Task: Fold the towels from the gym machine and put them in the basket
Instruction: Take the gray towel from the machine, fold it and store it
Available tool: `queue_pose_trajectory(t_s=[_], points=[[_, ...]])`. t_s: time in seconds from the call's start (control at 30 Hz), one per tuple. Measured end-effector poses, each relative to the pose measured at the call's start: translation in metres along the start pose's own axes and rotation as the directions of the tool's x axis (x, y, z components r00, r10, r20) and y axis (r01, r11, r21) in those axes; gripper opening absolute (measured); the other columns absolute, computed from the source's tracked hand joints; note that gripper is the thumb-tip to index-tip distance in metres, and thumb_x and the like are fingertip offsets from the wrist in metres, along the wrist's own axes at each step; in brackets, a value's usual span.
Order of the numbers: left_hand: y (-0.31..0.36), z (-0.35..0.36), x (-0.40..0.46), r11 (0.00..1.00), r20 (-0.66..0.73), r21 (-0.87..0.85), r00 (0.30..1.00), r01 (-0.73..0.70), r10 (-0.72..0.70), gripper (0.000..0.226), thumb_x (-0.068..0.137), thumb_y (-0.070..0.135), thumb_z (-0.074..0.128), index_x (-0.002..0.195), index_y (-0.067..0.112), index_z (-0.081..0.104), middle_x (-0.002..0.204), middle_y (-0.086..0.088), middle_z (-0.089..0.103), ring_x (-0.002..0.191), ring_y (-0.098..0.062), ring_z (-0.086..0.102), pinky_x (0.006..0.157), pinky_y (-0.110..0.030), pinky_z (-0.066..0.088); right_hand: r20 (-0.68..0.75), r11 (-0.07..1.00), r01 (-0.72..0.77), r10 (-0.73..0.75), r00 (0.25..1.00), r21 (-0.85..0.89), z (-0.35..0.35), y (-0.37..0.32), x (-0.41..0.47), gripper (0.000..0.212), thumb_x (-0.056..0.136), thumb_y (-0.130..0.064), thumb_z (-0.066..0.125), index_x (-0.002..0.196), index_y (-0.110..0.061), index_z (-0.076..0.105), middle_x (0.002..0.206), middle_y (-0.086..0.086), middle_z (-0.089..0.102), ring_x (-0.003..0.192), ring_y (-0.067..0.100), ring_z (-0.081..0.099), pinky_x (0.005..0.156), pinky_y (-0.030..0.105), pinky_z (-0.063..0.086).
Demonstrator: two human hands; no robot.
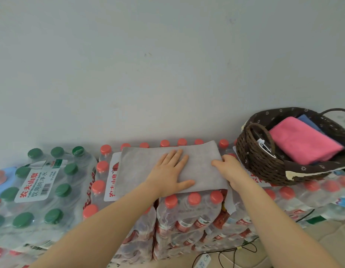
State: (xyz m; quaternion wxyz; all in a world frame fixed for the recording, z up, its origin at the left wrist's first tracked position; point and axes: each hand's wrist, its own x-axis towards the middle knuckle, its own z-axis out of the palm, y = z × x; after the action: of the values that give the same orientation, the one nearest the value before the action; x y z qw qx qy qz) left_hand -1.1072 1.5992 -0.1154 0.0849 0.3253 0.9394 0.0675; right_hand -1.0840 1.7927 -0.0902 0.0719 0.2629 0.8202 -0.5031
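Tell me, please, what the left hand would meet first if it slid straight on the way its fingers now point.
Lying flat on the grey towel, the left hand points up and slightly right, toward the wall. It would probably cross the towel's far edge first, then the red bottle caps just behind, with the wall beyond; depth is hard to judge.

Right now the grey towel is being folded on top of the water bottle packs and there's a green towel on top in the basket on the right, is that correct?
Not quite: the towel on top in the basket is pink, not green, as the head view shows. The rest holds: the grey towel lies on the water bottle packs, with the left hand flat on it and the right hand at its edge.
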Motion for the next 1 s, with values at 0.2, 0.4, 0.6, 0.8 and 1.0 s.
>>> queue_pose_trajectory(t_s=[0.2, 0.4, 0.6, 0.8, 1.0], points=[[0.033, 0.006, 0.023, 1.000, 0.032, -0.002, 0.999, -0.018, 0.018, 0.099, 0.066, 0.078, 0.005, 0.148, 0.023, -0.003, 0.157, -0.004, -0.010, 0.145, -0.021, -0.011, 0.116, -0.038, -0.010, -0.164, 0.938, 0.059, -0.121, 0.979, -0.341, -0.028, 0.009, 0.000, 0.017, 0.090, -0.017, 0.049, 0.076, -0.009, 0.046, 0.078, 0.007, 0.049, 0.076, 0.026, 0.047, 0.059, 0.031, 0.031], [0.049, 0.004, 0.032, 0.997, 0.048, -0.068, 0.998, -0.048, 0.051, 0.079, 0.090, 0.062, 0.030, 0.149, 0.019, 0.000, 0.157, -0.006, -0.008, 0.145, -0.022, -0.009, 0.117, -0.038, -0.007, -0.217, 0.826, 0.058, -0.214, 0.952, -0.561, -0.039, -0.015, -0.005, 0.030, 0.089, -0.022, 0.048, 0.062, -0.017, 0.035, 0.080, 0.008, 0.049, 0.075, 0.027, 0.047, 0.063, 0.031, 0.034], [0.007, -0.011, 0.010, 0.989, -0.065, -0.129, 0.996, -0.072, 0.064, 0.064, 0.095, 0.049, 0.034, 0.148, 0.022, 0.011, 0.158, -0.001, 0.001, 0.145, -0.016, 0.001, 0.116, -0.034, -0.001, -0.028, 0.796, 0.249, -0.315, 0.949, -0.551, -0.012, -0.050, -0.017, 0.014, 0.077, -0.018, 0.059, 0.070, -0.009, 0.051, 0.071, 0.006, 0.053, 0.075, 0.028, 0.054, 0.057, 0.029, 0.033], [-0.027, -0.009, -0.008, 0.906, -0.038, -0.418, 0.998, -0.066, 0.055, 0.053, 0.096, 0.019, 0.042, 0.145, 0.012, 0.024, 0.155, -0.007, 0.017, 0.143, -0.019, 0.015, 0.111, -0.018, 0.006, 0.090, 0.695, 0.302, -0.325, 0.941, -0.652, 0.054, -0.055, -0.034, 0.036, 0.084, -0.014, 0.053, 0.119, -0.009, 0.048, 0.113, 0.012, 0.058, 0.102, 0.031, 0.058, 0.071, 0.028, 0.039], [-0.030, -0.025, -0.007, 0.767, -0.050, -0.640, 0.999, -0.042, 0.014, 0.049, 0.100, 0.014, 0.032, 0.146, 0.020, 0.019, 0.137, 0.003, 0.046, 0.127, -0.010, 0.040, 0.100, -0.012, 0.025, 0.194, 0.713, 0.384, -0.337, 0.921, -0.586, 0.076, -0.040, -0.039, 0.030, 0.089, -0.011, 0.046, 0.118, -0.006, 0.049, 0.104, 0.012, 0.059, 0.091, 0.023, 0.058, 0.074, 0.031, 0.045]])
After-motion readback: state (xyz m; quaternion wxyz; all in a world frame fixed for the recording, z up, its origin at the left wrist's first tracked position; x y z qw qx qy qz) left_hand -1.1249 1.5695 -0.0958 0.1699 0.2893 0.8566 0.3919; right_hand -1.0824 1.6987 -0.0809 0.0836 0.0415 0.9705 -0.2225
